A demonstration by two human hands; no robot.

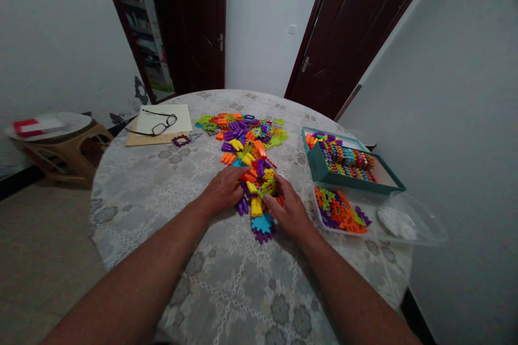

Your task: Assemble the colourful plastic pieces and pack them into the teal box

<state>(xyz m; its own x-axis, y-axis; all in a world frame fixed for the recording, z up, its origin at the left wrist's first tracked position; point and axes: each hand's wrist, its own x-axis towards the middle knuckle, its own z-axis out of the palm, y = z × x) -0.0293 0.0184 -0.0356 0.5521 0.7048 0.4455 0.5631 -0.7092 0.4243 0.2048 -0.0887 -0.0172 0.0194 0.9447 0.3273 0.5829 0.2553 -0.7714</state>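
Observation:
A heap of colourful plastic building pieces runs down the middle of the table toward me. At its near end my left hand curls against the left side, fingertips among orange and purple pieces; what they grip is hidden. Opposite it, my right hand has thumb and fingers around a lime-green gear piece. Between the hands lies a yellow connector piece. Just below it are a blue gear and a purple gear, flat on the cloth.
On the right stand a green box of beaded-looking coloured rows and a clear tray of orange, purple and green pieces. A clear lid lies beside it. Glasses rest on paper at left, near a loose purple gear.

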